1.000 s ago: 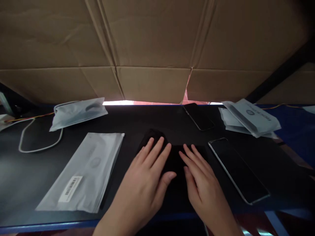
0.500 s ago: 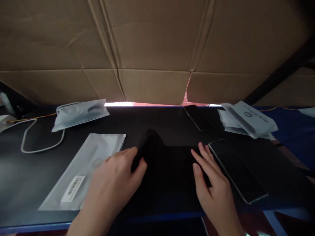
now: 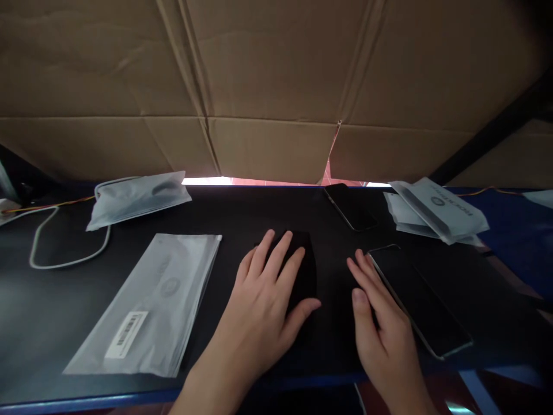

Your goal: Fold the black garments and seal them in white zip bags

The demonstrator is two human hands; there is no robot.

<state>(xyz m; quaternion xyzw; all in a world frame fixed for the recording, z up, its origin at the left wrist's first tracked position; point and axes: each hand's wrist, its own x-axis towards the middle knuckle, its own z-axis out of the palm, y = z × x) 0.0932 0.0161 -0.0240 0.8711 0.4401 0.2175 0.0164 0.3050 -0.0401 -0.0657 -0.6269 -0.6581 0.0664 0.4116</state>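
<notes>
A black cloth (image 3: 307, 268), hard to tell from the dark table, lies folded near the middle. Spread across its left part is my left hand (image 3: 268, 300), palm down with fingers apart. My right hand (image 3: 382, 325) rests on its side to the right of the cloth, fingers extended, holding nothing. Just beyond it lies a large phone (image 3: 427, 305) with a dark screen and a clear edge. To the left of my left hand is a frosted zip pouch (image 3: 173, 305) with a barcode label (image 3: 126, 334).
Farther back are a smaller phone (image 3: 351, 207), a stack of frosted pouches (image 3: 458, 213) at the right and another filled pouch (image 3: 140, 199) at the left. A white cable (image 3: 69, 267) loops on the black table (image 3: 26, 323). Cardboard (image 3: 272, 69) hangs behind.
My left hand has moved right and opened flat over the black cloth, which now looks more compact. My right hand has shifted slightly right. More of the left pouch shows.
</notes>
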